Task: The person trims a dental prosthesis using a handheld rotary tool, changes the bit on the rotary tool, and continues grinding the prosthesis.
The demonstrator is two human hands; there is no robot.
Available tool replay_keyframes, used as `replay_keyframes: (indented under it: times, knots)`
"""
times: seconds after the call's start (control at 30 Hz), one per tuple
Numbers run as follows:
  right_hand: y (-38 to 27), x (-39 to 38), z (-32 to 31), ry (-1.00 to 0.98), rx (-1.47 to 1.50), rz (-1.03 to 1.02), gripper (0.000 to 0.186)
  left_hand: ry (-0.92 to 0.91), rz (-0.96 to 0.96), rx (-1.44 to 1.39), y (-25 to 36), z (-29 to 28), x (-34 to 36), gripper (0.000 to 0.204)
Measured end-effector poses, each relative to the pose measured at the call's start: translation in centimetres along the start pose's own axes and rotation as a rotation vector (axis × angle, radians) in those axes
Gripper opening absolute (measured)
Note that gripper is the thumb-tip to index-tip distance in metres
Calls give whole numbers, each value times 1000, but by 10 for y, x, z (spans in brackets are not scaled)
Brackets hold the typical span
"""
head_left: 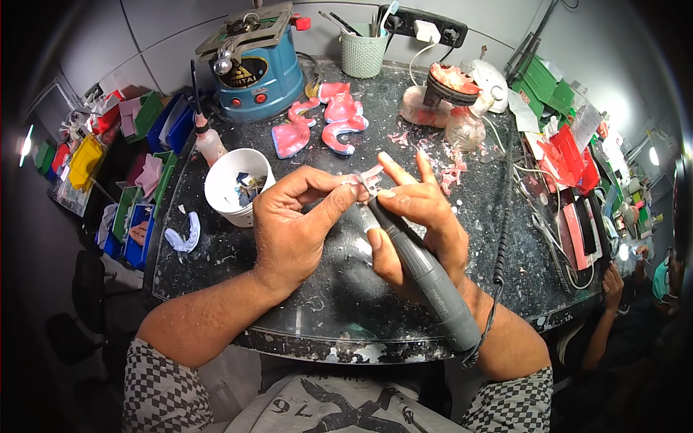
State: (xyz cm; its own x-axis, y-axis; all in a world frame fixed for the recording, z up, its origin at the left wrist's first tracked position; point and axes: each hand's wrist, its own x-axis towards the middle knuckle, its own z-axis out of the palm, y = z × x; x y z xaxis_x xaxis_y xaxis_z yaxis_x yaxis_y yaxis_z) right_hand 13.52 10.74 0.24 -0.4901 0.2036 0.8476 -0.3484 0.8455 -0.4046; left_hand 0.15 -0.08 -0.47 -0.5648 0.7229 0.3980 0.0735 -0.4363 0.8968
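Handpiece (pixel 435 289) diagonal, pointing upper-left at pink piece (pixel 371 174)

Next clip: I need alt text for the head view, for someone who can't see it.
A person's left hand holds a small pink piece while the right hand holds a dark corded handpiece, its tip close to the piece. Below is a speckled black table bearing red curved pieces, a white tub and a blue machine.
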Motion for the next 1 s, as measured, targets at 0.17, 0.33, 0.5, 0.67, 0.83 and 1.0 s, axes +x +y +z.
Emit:
replay_keyframes:
  times: [0.17,0.33,0.5,0.67,0.83,1.0]
  knots:
    - [1,0,0,11,-6,-3,38,7,5,3,1,0,0,6]
    - [0,1,1,-7,-12,-26,39,17,-3,9,-2,-2,0,5]
    - [-1,1,0,-60,-11,-24,38,24,-12,15,-3,-3,0,4]
    - [0,2,0,-41,-9,-24,40,17,-23,-8,-2,-3,-1,5]
    - [-1,2,-1,-32,-17,-18,40,14,-27,3,-3,-2,0,5]
    - [1,0,-1,-20,-13,-17,40,-1,-15,-7,-1,-1,0,6]
